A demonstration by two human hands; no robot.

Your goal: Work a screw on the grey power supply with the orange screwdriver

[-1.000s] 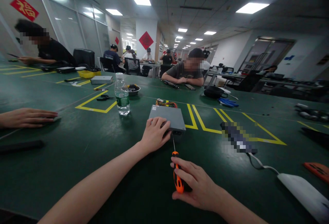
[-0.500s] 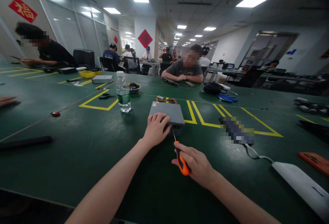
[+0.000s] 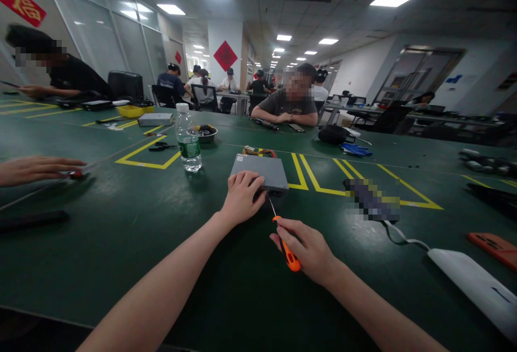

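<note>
A grey computer power supply (image 3: pixel 271 171) lies on the green table, its bundle of coloured cables (image 3: pixel 258 152) at the far side. My left hand (image 3: pixel 244 198) grips its near left corner, fingers laid over the top. Between the fingers and thumb of my right hand (image 3: pixel 311 247) is an orange and black screwdriver (image 3: pixel 292 260). Its thin shaft points up and away at the near face of the power supply, close to the socket. Whether the tip touches a screw I cannot tell.
A water bottle (image 3: pixel 188 147) and a metal bowl (image 3: pixel 207 137) stand beyond my left hand. Another person's hand (image 3: pixel 36 170) is at a small red object (image 3: pixel 75 174). To the right lie a white device (image 3: pixel 472 279) with a cable and an orange phone (image 3: pixel 493 248).
The screwdriver handle has turned a little in my right hand, its tip still near the power supply. At the left, another person's hand has reached in to the small red object. The view has shifted slightly.
</note>
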